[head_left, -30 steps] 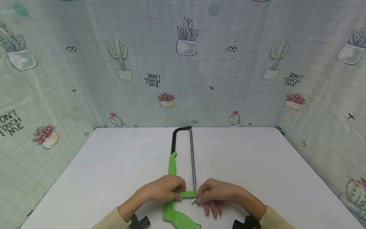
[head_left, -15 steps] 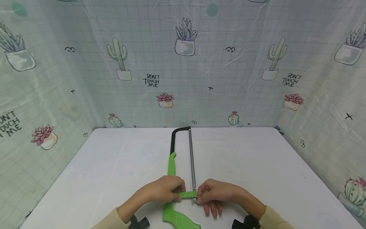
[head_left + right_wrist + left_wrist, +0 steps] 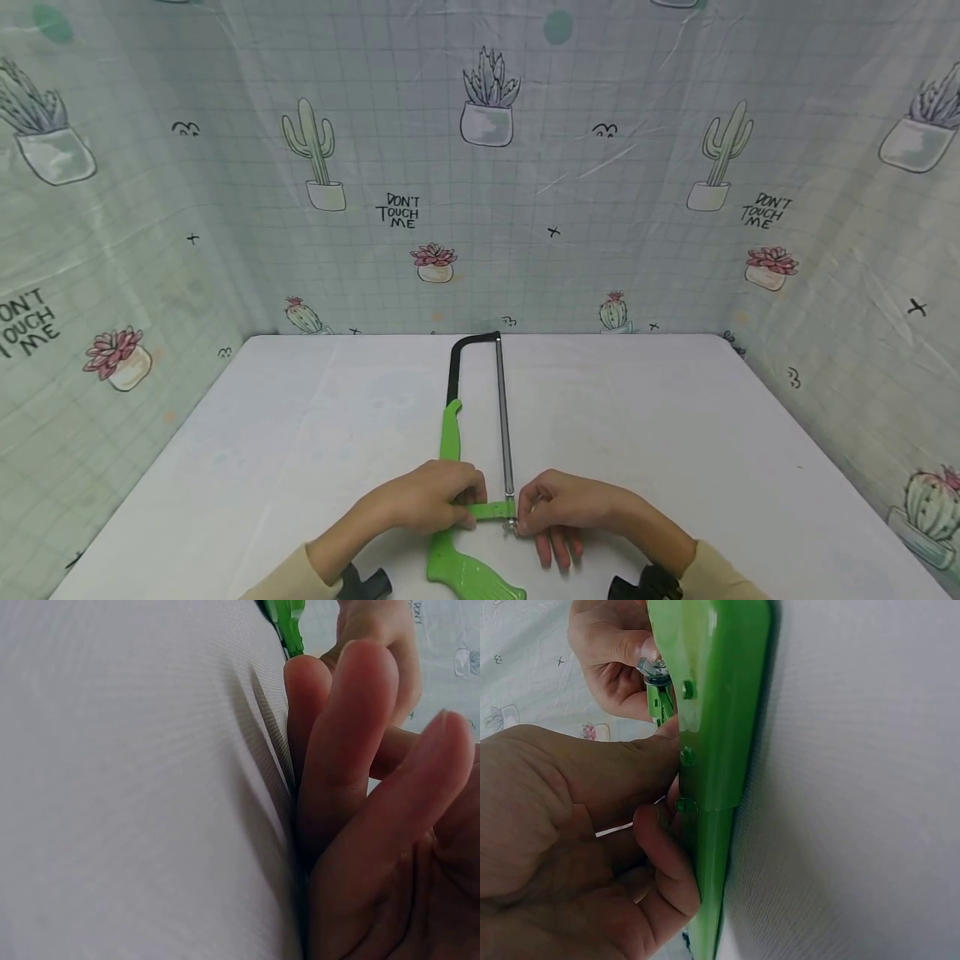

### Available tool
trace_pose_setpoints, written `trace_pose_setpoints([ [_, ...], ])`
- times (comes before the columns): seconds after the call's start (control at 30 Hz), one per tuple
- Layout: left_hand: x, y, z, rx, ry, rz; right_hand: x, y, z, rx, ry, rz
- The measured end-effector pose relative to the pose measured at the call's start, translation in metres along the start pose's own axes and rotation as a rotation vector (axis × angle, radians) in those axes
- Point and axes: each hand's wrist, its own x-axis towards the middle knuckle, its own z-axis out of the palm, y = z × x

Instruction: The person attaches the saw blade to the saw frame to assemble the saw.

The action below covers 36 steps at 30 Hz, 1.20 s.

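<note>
A hacksaw (image 3: 451, 429) with a green handle and a black front frame lies on the white table, its grey blade (image 3: 504, 417) on the right side. My left hand (image 3: 435, 496) grips the green frame where the short crossbar (image 3: 491, 510) branches off. In the left wrist view, the thumb and fingers of that hand bear on the frame's edge. At the crossbar's outer end sits a small metal wing nut (image 3: 654, 671), pinched by the thumb and index finger of my right hand (image 3: 562, 504). The other fingers (image 3: 352, 712) of the right hand hang loose near the tabletop.
The white table (image 3: 337, 400) reaches back to a fabric screen (image 3: 555, 183) printed with cacti, which also encloses both sides. A dark wrist camera mount (image 3: 365, 583) sits by the left forearm and another mount (image 3: 645, 583) by the right.
The wing nut has turned a little between the right fingertips. Both hands and the hacksaw stay in nearly the same place.
</note>
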Motion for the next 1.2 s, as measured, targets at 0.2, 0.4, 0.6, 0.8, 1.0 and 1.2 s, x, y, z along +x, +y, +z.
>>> trace_pose_setpoints([
  [0.2,0.0000,0.0004,0.0006,0.004,-0.006,0.001,0.0000,0.0008,0.0003,0.006,-0.002,0.004],
  [0.4,-0.0002,-0.0001,0.0009,0.021,-0.005,-0.004,0.0001,0.0013,0.0001,0.020,-0.002,0.009],
  [0.6,-0.0008,-0.0004,0.0011,0.014,-0.008,-0.007,0.0000,0.0021,0.0004,0.015,-0.008,-0.002],
  [0.8,-0.0010,-0.0002,0.0011,0.012,-0.006,-0.009,-0.0004,0.0009,0.0002,0.005,-0.009,-0.003],
  [1.0,-0.0002,0.0001,-0.0002,0.019,-0.001,-0.010,-0.0006,-0.0014,-0.0002,-0.005,0.006,0.002],
  [1.2,0.0000,-0.0004,-0.0001,0.026,-0.002,-0.006,-0.0003,-0.0021,0.0003,-0.002,0.010,0.008],
])
